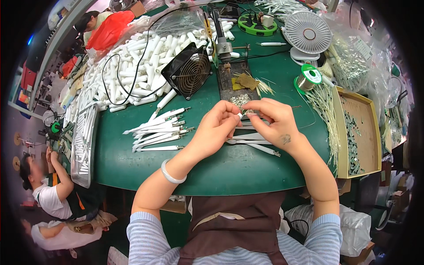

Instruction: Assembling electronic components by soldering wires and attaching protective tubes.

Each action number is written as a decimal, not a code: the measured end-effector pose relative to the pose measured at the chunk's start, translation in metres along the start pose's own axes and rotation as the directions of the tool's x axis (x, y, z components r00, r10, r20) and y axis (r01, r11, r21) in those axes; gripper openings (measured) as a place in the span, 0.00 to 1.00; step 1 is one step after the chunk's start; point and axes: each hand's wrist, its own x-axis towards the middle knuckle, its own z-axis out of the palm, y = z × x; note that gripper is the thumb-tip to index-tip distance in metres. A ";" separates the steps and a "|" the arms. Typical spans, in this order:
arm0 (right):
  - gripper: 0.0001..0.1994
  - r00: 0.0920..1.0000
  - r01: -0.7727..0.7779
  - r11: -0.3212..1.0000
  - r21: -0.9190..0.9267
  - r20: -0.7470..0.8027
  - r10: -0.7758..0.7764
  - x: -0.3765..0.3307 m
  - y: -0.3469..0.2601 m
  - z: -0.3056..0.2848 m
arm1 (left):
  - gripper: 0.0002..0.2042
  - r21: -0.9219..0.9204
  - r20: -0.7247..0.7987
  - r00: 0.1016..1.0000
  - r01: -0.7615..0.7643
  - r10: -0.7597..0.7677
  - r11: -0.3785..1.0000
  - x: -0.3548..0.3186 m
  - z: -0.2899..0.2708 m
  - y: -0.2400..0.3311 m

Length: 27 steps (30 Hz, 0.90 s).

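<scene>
Above the middle of the green tabletop (132, 172), both hands meet. The left hand (216, 128) has its fingers (229, 115) curled nearly closed, and they pinch the end of a thin white tube (240, 115). The right hand (276, 121) pinches a small metal part (251, 113) at the same tube tip, with thumb and forefinger almost together. Several more white tubes (254, 142) lie under the hands, and a row of finished tubes (159, 130) lies toward the left edge.
</scene>
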 end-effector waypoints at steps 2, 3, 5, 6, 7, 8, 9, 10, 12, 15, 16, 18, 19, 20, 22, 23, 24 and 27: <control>0.12 0.998 0.058 0.998 -0.038 0.009 -0.058 0.000 0.002 0.005 | 0.06 -0.002 -0.014 1.000 0.005 -0.005 1.000 -0.001 -0.001 0.000; 0.13 0.993 0.117 0.990 -0.078 0.017 -0.116 0.000 0.003 0.007 | 0.06 -0.001 -0.023 1.000 0.008 -0.008 1.000 -0.002 -0.001 0.000; 0.14 0.993 0.119 0.989 -0.091 0.027 -0.117 0.000 0.001 0.007 | 0.06 0.001 -0.030 0.999 0.013 -0.013 1.000 -0.003 -0.001 0.001; 0.14 0.993 0.120 0.987 -0.105 0.034 -0.117 0.000 0.000 0.008 | 0.06 0.004 -0.034 0.999 0.017 -0.017 1.000 -0.003 -0.002 0.000; 0.14 0.992 0.121 0.987 -0.104 0.034 -0.118 0.000 0.001 0.008 | 0.06 0.004 -0.035 0.999 0.017 -0.016 1.000 -0.003 -0.002 0.000; 0.15 0.989 0.145 0.981 -0.132 0.040 -0.141 -0.001 0.003 0.008 | 0.06 -0.010 -0.034 0.999 0.022 -0.022 1.000 -0.004 -0.002 0.000; 0.16 0.985 0.169 0.973 -0.159 0.045 -0.164 -0.001 0.004 0.008 | 0.06 -0.024 -0.033 0.999 0.027 -0.028 0.999 -0.004 -0.002 -0.001; 0.16 0.985 0.169 0.973 -0.158 0.046 -0.164 -0.001 0.003 0.008 | 0.06 -0.024 -0.034 0.999 0.027 -0.028 0.999 -0.004 -0.002 -0.001; 0.17 0.981 0.190 0.961 -0.199 0.065 -0.181 -0.001 0.001 0.007 | 0.06 -0.076 -0.058 0.997 0.050 -0.055 0.996 -0.004 -0.002 -0.001; 0.16 0.977 0.212 0.953 -0.219 0.065 -0.202 -0.003 0.004 0.007 | 0.06 -0.129 -0.070 0.994 0.080 -0.089 0.988 -0.004 -0.003 0.002; 0.16 0.977 0.212 0.952 -0.219 0.065 -0.202 -0.003 0.005 0.007 | 0.06 -0.129 -0.069 0.994 0.079 -0.089 0.989 -0.004 -0.003 0.003; 0.14 0.975 0.221 0.953 -0.207 0.049 -0.215 -0.003 0.006 0.008 | 0.06 -0.170 -0.072 0.991 0.103 -0.116 0.980 -0.005 -0.002 0.004; 0.14 0.975 0.222 0.953 -0.206 0.050 -0.216 -0.003 0.007 0.009 | 0.06 -0.170 -0.073 0.990 0.103 -0.116 0.980 -0.005 -0.003 0.003; 0.12 0.979 0.205 0.960 -0.190 0.038 -0.202 -0.003 0.007 0.010 | 0.06 -0.177 -0.062 0.991 0.103 -0.116 0.979 -0.005 -0.004 0.002; 0.10 0.982 0.188 0.966 -0.176 0.027 -0.186 -0.003 0.008 0.012 | 0.06 -0.184 -0.049 0.992 0.105 -0.116 0.977 -0.005 -0.005 0.000; 0.08 0.987 0.159 0.976 -0.148 0.026 -0.157 -0.003 0.008 0.014 | 0.06 -0.172 -0.046 0.993 0.097 -0.107 0.980 -0.005 -0.005 -0.001; 0.07 0.992 0.130 0.984 -0.120 0.025 -0.128 -0.003 0.008 0.014 | 0.06 -0.159 -0.042 0.994 0.090 -0.097 0.983 -0.005 -0.004 -0.001; 0.06 0.999 0.036 0.993 -0.110 0.037 -0.032 -0.005 0.008 0.016 | 0.06 -0.139 -0.022 0.996 0.083 -0.087 0.987 -0.005 -0.004 -0.003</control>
